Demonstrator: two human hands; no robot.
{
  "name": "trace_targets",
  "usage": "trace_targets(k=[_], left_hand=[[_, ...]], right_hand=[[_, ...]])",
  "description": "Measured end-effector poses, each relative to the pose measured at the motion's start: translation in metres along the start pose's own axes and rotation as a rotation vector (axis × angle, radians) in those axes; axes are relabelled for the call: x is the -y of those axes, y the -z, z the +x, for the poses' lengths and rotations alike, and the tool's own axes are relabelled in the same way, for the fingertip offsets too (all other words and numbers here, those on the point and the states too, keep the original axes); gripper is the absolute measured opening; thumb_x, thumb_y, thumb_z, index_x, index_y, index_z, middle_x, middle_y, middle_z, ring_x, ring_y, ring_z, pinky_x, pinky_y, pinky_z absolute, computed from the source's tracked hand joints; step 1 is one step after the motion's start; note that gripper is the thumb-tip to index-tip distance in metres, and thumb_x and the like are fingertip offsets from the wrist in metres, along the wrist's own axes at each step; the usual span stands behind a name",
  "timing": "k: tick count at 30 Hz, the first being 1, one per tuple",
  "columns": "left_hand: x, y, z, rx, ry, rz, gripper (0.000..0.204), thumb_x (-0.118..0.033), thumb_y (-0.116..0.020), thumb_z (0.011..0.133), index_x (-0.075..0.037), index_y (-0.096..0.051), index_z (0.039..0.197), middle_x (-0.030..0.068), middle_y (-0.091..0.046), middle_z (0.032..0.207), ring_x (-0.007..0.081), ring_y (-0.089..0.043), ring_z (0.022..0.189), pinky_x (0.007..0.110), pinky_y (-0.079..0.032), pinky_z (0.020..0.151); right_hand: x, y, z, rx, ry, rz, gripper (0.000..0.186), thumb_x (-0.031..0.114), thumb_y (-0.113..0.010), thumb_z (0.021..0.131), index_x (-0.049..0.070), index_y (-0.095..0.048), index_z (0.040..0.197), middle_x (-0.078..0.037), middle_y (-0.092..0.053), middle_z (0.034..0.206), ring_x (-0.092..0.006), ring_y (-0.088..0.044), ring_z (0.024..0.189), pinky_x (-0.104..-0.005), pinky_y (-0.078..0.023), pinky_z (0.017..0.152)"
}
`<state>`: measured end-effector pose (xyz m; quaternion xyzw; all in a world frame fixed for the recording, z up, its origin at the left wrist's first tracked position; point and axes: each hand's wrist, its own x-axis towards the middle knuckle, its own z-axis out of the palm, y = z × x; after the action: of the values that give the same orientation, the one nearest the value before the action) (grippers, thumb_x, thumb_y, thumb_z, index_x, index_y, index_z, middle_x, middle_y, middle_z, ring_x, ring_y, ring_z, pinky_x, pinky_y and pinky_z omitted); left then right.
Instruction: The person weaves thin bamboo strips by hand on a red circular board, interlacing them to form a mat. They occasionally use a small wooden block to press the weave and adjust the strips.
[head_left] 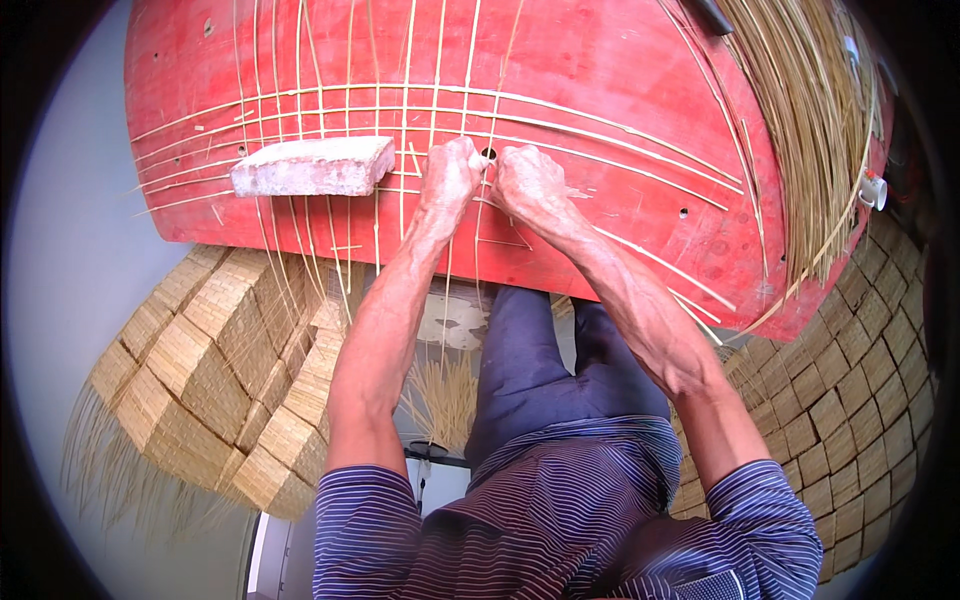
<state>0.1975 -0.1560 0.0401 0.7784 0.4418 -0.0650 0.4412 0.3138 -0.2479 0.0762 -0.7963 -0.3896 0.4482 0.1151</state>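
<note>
Close together, the left hand (455,175) and the right hand (530,180) are curled up almost like fists over a red board (620,100). I can't tell if they pinch anything. Thin straw strips (404,107) cross each other just past them. A pale block (315,167) sits on some strips, left of both hands. A big straw bundle (795,120) lies well to their right.

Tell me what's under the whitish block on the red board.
Pale strips reach the whitish block from several sides, with the red board showing around it. How the strips lie or cross beneath cannot be seen; the block covers that.
</note>
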Motion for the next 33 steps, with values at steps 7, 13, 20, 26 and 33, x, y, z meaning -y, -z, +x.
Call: trace_targets(k=[7,13,20,26,33], left_hand=[[0.006,0.001,0.004,0.039,-0.041,0.105,0.029,-0.018,-0.070,0.087,0.001,-0.058,0.069,0.0164,-0.057,0.057,0.0226,-0.060,0.054,0.041,-0.045,0.054],[0.015,0.003,0.024,0.216,0.073,0.104,0.042,-0.034,-0.062,0.095,0.000,-0.063,0.071,0.0081,-0.061,0.057,0.0176,-0.062,0.047,0.035,-0.051,0.050],[0.010,0.002,0.026,0.154,0.048,0.187,0.048,-0.039,-0.055,0.098,0.000,-0.070,0.075,0.0096,-0.061,0.054,0.0212,-0.065,0.049,0.039,-0.052,0.053],[-0.001,0.006,0.031,0.233,0.108,0.254,0.048,-0.040,-0.056,0.096,0.001,-0.072,0.078,0.0240,-0.065,0.072,0.0400,-0.067,0.072,0.050,-0.052,0.066],[0.006,0.007,0.037,0.267,0.024,0.339,0.058,-0.042,-0.051,0.099,0.001,-0.069,0.066,0.0151,-0.063,0.053,0.0282,-0.068,0.054,0.042,-0.056,0.060]], right_hand=[[0.004,0.008,-0.002,0.026,-0.004,0.005,0.022,0.022,-0.065,0.080,0.001,-0.070,0.087,-0.024,-0.070,0.086,-0.0410,-0.070,0.087,-0.0513,-0.055,0.074],[-0.037,0.004,-0.004,-0.482,0.266,-0.207,0.014,0.016,-0.064,0.084,0.004,-0.057,0.088,-0.017,-0.056,0.089,-0.0352,-0.057,0.086,-0.0480,-0.049,0.070],[-0.042,-0.002,0.007,-0.471,0.215,-0.291,0.012,0.015,-0.062,0.083,0.005,-0.057,0.087,-0.016,-0.057,0.085,-0.0344,-0.057,0.084,-0.0492,-0.046,0.069],[-0.045,-0.002,0.018,-0.450,0.193,-0.175,0.013,0.017,-0.061,0.084,0.004,-0.059,0.084,-0.020,-0.061,0.079,-0.0389,-0.062,0.076,-0.0521,-0.051,0.064],[-0.016,0.016,0.028,-0.111,0.053,-0.074,0.019,0.017,-0.058,0.084,0.000,-0.066,0.079,-0.026,-0.068,0.083,-0.0410,-0.069,0.080,-0.0530,-0.055,0.067]])
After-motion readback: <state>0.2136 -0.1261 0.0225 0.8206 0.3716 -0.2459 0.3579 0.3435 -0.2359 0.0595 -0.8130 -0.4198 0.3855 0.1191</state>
